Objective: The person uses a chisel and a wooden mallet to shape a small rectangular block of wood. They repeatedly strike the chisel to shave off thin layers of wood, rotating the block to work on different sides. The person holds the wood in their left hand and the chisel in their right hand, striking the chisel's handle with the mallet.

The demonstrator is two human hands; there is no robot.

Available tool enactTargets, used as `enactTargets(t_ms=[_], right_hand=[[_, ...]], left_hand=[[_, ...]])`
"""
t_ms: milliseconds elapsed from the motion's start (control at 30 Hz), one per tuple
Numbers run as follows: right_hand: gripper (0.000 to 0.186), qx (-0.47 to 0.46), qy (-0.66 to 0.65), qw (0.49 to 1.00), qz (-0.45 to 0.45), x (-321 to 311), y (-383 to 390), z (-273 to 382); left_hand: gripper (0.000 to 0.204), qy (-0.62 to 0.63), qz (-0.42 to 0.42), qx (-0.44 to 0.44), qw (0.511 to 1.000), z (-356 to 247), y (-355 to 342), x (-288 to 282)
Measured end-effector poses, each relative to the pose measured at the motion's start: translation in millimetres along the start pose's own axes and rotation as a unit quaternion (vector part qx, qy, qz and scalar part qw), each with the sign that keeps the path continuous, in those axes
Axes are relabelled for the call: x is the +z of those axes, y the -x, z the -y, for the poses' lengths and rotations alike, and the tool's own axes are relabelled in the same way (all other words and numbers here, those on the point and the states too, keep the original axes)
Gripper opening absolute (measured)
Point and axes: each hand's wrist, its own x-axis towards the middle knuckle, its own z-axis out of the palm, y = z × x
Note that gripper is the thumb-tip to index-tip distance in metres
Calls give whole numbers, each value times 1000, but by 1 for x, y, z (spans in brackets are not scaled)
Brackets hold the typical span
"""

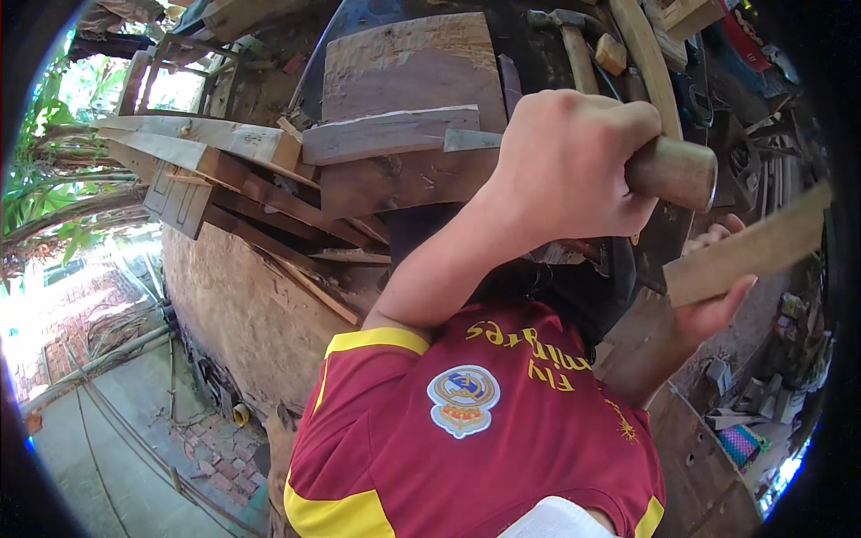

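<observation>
My left hand (569, 152) is closed around the wooden handle (677, 172) of what looks like a chisel. Its grey metal blade (471, 140) sticks out on the left side of the fist, over the right end of a narrow wood strip (395, 132). Most of the tool's middle is hidden by my fingers. On the right, my right hand (713, 309) grips a flat wooden block (749, 249), raised and slightly blurred, its thumb along the lower edge. Apart from the chisel's handle end stands the block.
A wide rough board (413, 72) lies behind the strip. A hammer (574, 49) and a small wood block (612, 54) are near the far edge. Long timber pieces (193, 148) jut out to the left. A long wooden bar (650, 67) runs along the right.
</observation>
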Motion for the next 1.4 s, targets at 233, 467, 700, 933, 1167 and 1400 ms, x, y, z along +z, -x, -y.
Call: enactTargets(t_ms=[233, 467, 700, 933, 1167, 1400], right_hand=[[45, -170, 248, 948, -105, 8, -11, 6], [51, -210, 580, 787, -15, 17, -15, -8], [50, -221, 575, 786, -58, 5, -16, -12], [54, -215, 566, 794, -54, 7, -17, -17], [54, -180, 476, 858, -74, 21, -21, -25], [49, -166, 597, 782, -68, -23, -14, -27]], left_hand=[[22, -13, -21, -23, 999, -2, -6, -1], [22, -42, 10, -47, 998, -2, -4, -1], [18, -56, 18, -59, 997, -2, -5, 6], [19, -60, 26, -57, 996, -1, -5, 6], [21, -70, 28, -61, 995, -1, -5, 7], [22, -69, 33, -63, 995, -1, -5, 7]])
